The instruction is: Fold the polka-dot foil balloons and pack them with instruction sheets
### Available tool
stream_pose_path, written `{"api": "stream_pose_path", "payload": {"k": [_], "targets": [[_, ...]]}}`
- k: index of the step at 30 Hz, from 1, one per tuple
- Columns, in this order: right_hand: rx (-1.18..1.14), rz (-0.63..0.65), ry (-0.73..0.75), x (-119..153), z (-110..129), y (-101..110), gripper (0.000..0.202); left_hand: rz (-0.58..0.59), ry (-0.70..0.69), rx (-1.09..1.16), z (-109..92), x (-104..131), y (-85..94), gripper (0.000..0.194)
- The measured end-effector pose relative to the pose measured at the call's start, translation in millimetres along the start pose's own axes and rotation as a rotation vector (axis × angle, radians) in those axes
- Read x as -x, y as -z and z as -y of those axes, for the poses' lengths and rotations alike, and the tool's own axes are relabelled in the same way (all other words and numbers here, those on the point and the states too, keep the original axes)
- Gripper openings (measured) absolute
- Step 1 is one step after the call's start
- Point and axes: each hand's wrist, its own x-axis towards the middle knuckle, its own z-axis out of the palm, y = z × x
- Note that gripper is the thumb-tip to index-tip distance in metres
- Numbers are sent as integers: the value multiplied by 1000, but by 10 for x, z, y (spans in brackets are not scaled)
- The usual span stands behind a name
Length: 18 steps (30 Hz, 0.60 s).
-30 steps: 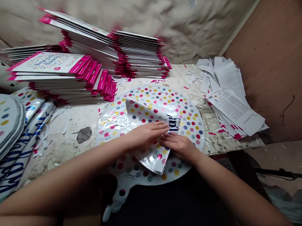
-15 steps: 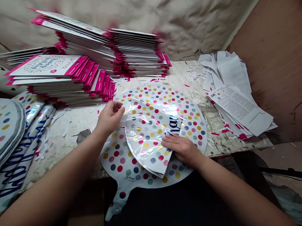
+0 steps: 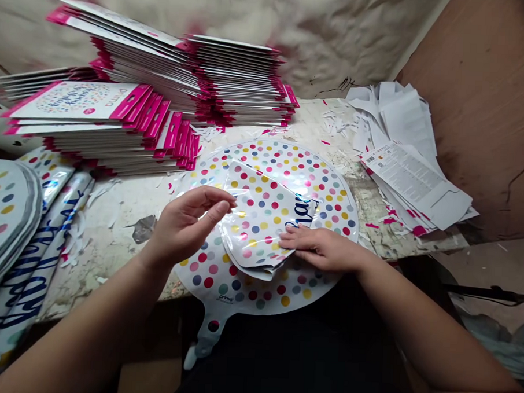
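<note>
A flat foil balloon [image 3: 331, 194] with coloured dots lies on the worktop, its tail [image 3: 210, 327] hanging over the front edge. On top of it rests a folded dotted foil balloon [image 3: 261, 219] with part of some dark blue lettering showing; its lower edge is folded up. My right hand [image 3: 318, 246] lies flat on the folded balloon's lower right part, fingers stretched out. Just beside that balloon's left edge is my left hand [image 3: 195, 219], fingers slightly bent and thumb apart from them, with nothing visible in between.
Stacks of pink-edged printed packets [image 3: 101, 111] stand at the back left. More dotted foil balloons [image 3: 9, 214] are piled at the far left. Printed paper sheets [image 3: 414, 180] lie on the right, before a brown board [image 3: 478, 113]. Paper scraps litter the worktop [image 3: 127, 202].
My left hand has moved down slightly and its fingers have opened out. The folded balloon's lower corner has turned up. My right hand still rests on it.
</note>
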Motion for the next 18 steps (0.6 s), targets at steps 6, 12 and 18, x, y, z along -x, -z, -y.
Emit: {"api": "stream_pose_path", "payload": {"k": [6, 12, 18], "targets": [[-24, -71, -39, -2, -15, -15, 37, 151, -99, 14, -189, 31, -36, 12], [168, -340, -7, -59, 37, -304, 45, 615, -195, 7, -486, 66, -23, 19], [-239, -792, -201, -147, -135, -347, 39, 1176, -369, -216, -335, -48, -424, 40]]}}
